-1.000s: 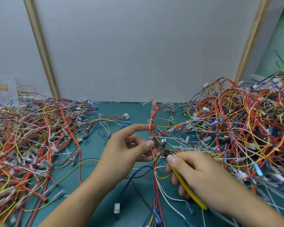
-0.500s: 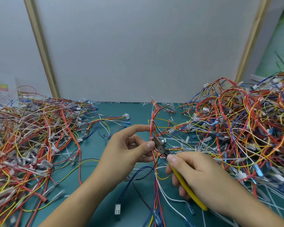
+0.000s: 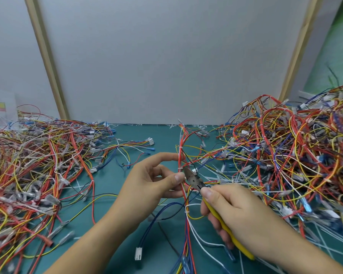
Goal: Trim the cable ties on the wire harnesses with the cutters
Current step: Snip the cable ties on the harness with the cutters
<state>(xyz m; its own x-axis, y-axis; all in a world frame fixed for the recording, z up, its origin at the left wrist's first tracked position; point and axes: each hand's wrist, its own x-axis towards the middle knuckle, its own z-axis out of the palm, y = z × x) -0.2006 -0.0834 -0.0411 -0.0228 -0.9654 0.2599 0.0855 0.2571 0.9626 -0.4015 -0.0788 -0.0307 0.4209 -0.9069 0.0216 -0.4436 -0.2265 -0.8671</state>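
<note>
A wire harness (image 3: 180,149) of red, yellow, white and blue wires runs up the middle of the green mat. My left hand (image 3: 147,186) pinches its red wires between thumb and fingers, just below a white cable tie (image 3: 180,167). My right hand (image 3: 240,212) grips the yellow-handled cutters (image 3: 194,179). Their grey jaws point up and left and sit right beside that tie. Lower down the harness is a second white tie (image 3: 186,212).
A big tangle of harnesses (image 3: 38,175) covers the left of the green mat (image 3: 111,180), and a taller heap (image 3: 289,155) fills the right. Cut white tie ends (image 3: 218,176) lie by the right heap. A grey wall panel stands behind.
The cutter jaws have crept slightly up toward the white tie. Both hands stay nearly where they were, keeping the same grips.
</note>
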